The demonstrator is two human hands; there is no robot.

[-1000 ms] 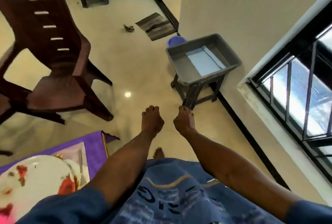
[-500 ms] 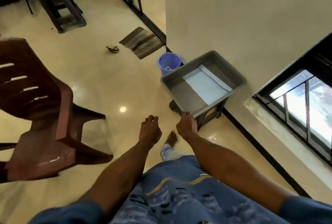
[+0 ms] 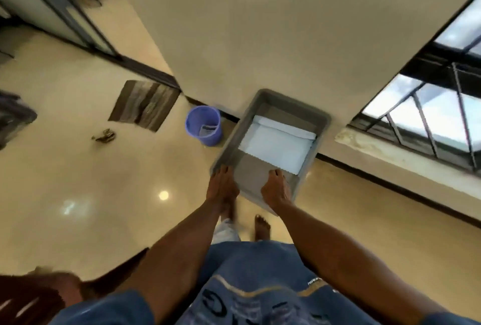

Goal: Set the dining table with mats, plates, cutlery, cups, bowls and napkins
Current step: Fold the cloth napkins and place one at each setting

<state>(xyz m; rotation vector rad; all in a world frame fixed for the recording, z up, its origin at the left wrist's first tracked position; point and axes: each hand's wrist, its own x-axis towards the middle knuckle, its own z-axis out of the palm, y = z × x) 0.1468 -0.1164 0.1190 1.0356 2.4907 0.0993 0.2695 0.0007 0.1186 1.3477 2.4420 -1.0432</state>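
A grey plastic bin stands against the cream wall, raised off the floor. White napkins with a zigzag near edge lie flat in its far half. My left hand reaches forward with straight fingers, and its fingertips are at the bin's near left corner. My right hand is over the near end of the bin, fingers extended, with the tips just short of the napkins' edge. Neither hand holds anything.
A purple bucket with paper in it sits on the floor left of the bin. A striped doormat lies by a doorway further left. A dark red chair is at the lower left. A barred window is at the right.
I have walked up to the bin, away from the chair and the set table. Both hands have moved forward from the air in front of me to the bin's near end.
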